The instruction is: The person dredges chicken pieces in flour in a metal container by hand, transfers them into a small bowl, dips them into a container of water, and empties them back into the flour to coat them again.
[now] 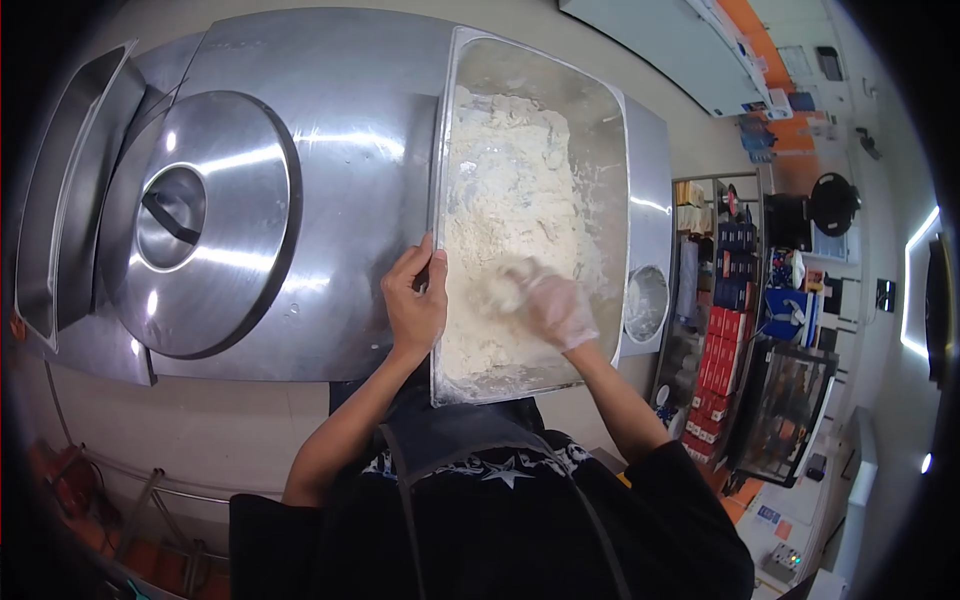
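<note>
A deep rectangular metal pan (pixel 595 85) holds a thick bed of pale, clumpy flour (pixel 510 180). My left hand (pixel 415 305) is bare and closed on the pan's left rim, with the thumb and fingertips at the edge. Inside the pan, low and toward the right side, is my right hand (pixel 560 308) in a clear, flour-dusted glove. Motion smears its fingers, which reach left into the flour. A pale, blurred lump (pixel 503 290) shows at the fingertips; whether it is gripped or only touched I cannot tell.
Left on the steel counter (pixel 350 200) lies a large round lid (pixel 240 205) with a black handle. An empty-looking deep metal pan (pixel 70 200) stands beyond it. A round metal bowl (pixel 646 302) sits right of the flour pan. Shelves with red boxes (pixel 718 365) stand farther right.
</note>
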Motion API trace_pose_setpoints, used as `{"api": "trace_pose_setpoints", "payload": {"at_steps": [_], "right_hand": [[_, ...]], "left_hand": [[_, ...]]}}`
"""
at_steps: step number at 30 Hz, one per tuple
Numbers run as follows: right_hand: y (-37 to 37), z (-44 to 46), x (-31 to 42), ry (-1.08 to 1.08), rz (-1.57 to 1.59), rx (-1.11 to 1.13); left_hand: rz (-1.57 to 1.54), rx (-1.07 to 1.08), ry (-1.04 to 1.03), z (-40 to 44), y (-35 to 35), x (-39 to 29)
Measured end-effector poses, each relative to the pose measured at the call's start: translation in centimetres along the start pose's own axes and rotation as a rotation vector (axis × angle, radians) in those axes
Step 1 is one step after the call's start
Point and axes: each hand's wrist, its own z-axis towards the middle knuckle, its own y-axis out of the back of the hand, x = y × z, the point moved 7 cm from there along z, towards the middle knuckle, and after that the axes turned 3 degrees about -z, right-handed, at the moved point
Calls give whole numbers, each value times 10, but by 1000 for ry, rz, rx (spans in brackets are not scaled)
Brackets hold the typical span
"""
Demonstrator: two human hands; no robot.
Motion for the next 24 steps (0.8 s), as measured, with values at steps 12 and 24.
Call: {"api": "trace_pose_setpoints", "payload": {"at_steps": [12,24], "right_hand": [[-20,78,-94,70,301,-397],[-40,25,-97,-269,392,105]], "left_hand": [[-25,21,5,-1,-1,8],[-7,-14,-44,0,2,-1]]}}
